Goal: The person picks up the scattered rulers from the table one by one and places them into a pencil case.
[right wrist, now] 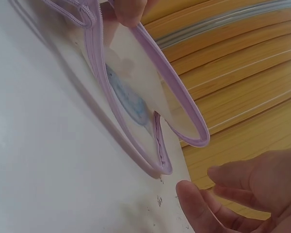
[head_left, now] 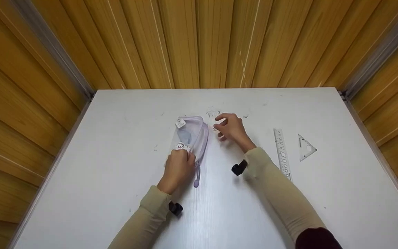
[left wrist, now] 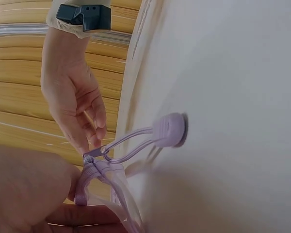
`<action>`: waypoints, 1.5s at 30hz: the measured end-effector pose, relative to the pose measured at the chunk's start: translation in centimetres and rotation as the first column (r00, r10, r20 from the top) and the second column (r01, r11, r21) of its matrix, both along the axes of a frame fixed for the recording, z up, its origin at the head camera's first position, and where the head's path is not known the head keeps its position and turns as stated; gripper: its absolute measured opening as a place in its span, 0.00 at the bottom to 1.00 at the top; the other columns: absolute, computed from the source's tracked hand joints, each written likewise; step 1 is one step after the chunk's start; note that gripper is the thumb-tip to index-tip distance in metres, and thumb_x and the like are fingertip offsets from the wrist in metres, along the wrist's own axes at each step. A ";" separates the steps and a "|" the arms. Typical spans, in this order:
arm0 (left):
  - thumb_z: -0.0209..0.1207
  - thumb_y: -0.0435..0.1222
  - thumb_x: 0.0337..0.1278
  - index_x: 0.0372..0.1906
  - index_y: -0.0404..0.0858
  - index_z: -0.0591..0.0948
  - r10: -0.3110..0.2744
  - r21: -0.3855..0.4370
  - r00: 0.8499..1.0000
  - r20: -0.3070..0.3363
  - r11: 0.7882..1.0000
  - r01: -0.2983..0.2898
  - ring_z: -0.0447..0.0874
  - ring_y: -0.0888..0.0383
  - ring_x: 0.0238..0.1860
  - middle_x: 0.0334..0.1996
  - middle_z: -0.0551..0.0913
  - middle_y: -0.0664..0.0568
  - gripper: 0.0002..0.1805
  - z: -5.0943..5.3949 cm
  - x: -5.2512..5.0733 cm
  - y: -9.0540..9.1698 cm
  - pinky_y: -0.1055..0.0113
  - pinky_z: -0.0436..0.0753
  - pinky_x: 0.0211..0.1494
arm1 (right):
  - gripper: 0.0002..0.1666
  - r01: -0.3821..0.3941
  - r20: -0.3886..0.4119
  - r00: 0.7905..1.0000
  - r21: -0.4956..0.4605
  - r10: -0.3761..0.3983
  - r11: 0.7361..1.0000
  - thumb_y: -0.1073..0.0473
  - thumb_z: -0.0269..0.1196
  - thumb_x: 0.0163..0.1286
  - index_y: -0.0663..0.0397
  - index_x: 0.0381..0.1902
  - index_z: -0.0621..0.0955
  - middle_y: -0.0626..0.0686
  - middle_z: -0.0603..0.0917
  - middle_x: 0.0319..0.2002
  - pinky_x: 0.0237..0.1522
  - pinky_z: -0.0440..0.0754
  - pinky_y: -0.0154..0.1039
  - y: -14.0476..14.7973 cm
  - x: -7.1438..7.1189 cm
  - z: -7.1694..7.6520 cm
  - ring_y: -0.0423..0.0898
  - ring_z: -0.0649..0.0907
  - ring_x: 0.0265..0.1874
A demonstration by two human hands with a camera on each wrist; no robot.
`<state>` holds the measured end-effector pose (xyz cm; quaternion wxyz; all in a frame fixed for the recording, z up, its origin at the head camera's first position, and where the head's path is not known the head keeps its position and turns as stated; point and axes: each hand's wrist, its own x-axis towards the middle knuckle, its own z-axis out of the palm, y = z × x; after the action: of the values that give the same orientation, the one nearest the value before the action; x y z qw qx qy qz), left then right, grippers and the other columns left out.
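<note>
A see-through zip pouch [head_left: 196, 133] with lilac trim lies tilted near the middle of the white table, its zipped side gaping in the right wrist view. My left hand [head_left: 179, 167] grips the pouch's near end, thumb on top and fingers beneath. Inside is a pale blue item [right wrist: 128, 99], too blurred by the mesh to name. From the zipper hangs a lilac cord pull [left wrist: 169, 130], close to the tabletop. My right hand [head_left: 233, 128] hovers just right of the pouch's far end, fingers loosely bent and apart, holding nothing. A white tag [head_left: 180, 122] sits at the far corner.
To the right, a clear stencil ruler [head_left: 281, 150] lies lengthwise, partly behind my right forearm. Beyond it is a clear set square [head_left: 306, 148]. Wood-look panels [head_left: 212, 45] wall in the table's back and sides. Dark scuffs mark the white tabletop [head_left: 116, 138] near the pouch.
</note>
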<state>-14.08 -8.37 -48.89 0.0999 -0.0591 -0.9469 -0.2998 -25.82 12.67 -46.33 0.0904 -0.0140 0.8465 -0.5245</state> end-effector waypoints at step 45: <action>0.56 0.37 0.65 0.12 0.44 0.72 0.035 -0.026 0.998 0.054 0.999 -0.033 0.74 0.51 0.18 0.18 0.75 0.48 0.22 0.2 0.3 0.3 0.54 0.73 0.21 | 0.26 0.094 0.019 0.995 0.158 -0.098 0.983 0.57 0.62 0.75 0.60 0.67 0.75 0.64 0.81 0.50 0.33 0.87 0.41 13.4 2.6 1.8 0.62 0.89 0.42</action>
<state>-13.74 -8.05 -48.72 0.0783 -0.0359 -0.9538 -0.2877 -23.23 26.10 -44.57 0.0773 0.0410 0.8835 -0.4602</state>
